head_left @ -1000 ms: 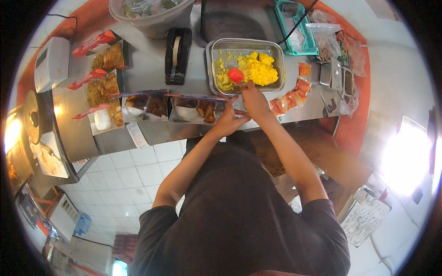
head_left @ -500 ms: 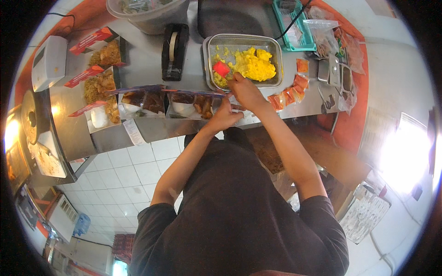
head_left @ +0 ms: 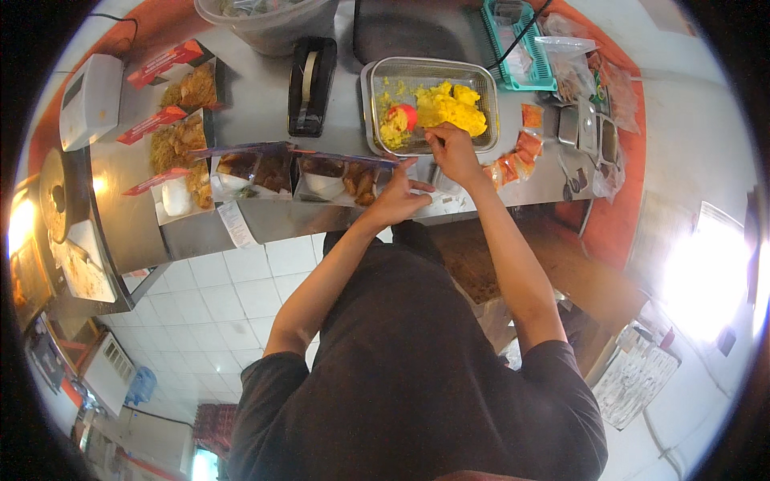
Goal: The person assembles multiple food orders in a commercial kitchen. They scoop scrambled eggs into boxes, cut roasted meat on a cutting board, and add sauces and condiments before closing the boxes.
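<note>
My right hand [head_left: 455,152] is closed in a pinch at the near rim of a wire-mesh basket [head_left: 492,104]. It grips a red spoon [head_left: 411,117], whose bowl carries yellow food inside the basket. Bright yellow rice-like food [head_left: 451,111] is heaped in the basket's right part, with crumbs at the left. My left hand [head_left: 397,196] is at the counter's front edge with fingers stretched apart, by the right end of an open meal box [head_left: 337,183]. Its fingertips are close to the box's raised lid; contact is hard to judge. Another meal box [head_left: 249,178] stands to the left.
Several meal boxes with noodles [head_left: 170,150] line the left. A black tape dispenser [head_left: 311,88] stands left of the basket, with a large plastic tub [head_left: 273,32] behind. Orange sauce sachets [head_left: 507,167], scissors [head_left: 571,186], metal containers [head_left: 577,124] and a turquoise basket [head_left: 521,60] are at right.
The red spoon has turned and now shows a load of yellow food. My right hand has shifted slightly right. My left hand stays by the meal box; the whole view has shifted a little.
</note>
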Tool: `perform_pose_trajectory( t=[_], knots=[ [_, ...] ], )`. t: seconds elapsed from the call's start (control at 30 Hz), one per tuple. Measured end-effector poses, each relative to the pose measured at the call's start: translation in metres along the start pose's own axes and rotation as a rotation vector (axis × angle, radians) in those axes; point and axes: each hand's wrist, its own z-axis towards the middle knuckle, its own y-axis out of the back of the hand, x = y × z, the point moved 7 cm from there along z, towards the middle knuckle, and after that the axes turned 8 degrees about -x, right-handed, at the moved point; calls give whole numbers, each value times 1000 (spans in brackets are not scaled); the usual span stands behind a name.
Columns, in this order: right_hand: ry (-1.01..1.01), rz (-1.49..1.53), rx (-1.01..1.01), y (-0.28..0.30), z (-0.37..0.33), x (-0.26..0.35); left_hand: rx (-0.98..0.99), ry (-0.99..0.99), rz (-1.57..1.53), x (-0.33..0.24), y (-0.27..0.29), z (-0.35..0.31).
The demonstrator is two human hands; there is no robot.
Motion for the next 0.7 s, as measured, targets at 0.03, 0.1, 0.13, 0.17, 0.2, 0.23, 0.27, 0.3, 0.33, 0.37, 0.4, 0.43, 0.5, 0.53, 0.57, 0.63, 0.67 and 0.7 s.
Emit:
perform_pose_trajectory(
  t=[0.03,0.1,0.13,0.17,0.2,0.23,0.27,0.3,0.33,0.37,0.4,0.43,0.5,0.53,0.57,0.63,0.67,0.7],
  knots=[
    [15,-12,-24,-2,-2,1,-12,-31,16,-1,2,0],
    [65,-48,-16,-7,-5,4,23,-12,12,1,2,1],
    [99,-74,14,-10,-6,6,48,12,19,3,1,2],
    [98,-113,76,-13,-6,5,65,22,6,4,1,3],
    [118,-160,131,-15,-8,7,83,44,-2,5,1,3],
    [100,-217,222,-18,-9,5,81,45,-17,5,0,4],
    [100,-267,289,-19,-11,5,74,20,-30,4,0,4],
    [124,-239,268,-16,-11,10,44,-28,-47,1,-1,5],
    [167,-205,220,-11,-10,17,15,-85,-71,-2,-1,4],
    [228,-171,176,-6,-9,24,-2,-67,-65,-1,0,4],
    [151,-129,134,-3,-6,21,-18,-56,-67,1,-1,4],
    [95,-88,98,0,-5,19,-12,-39,-78,3,0,3],
    [-13,6,55,1,-4,13,10,5,-67,6,3,2],
    [-69,55,45,-1,-5,9,26,38,-67,9,4,0],
    [-110,110,33,-3,-6,4,27,24,-45,8,5,0],
    [-95,98,-38,-5,-7,1,15,-7,-21,7,6,0],
    [-103,92,-67,-7,-7,0,-3,-3,-3,8,6,0],
    [-27,52,-97,-7,-8,5,-18,-6,5,9,6,1]
  ],
)
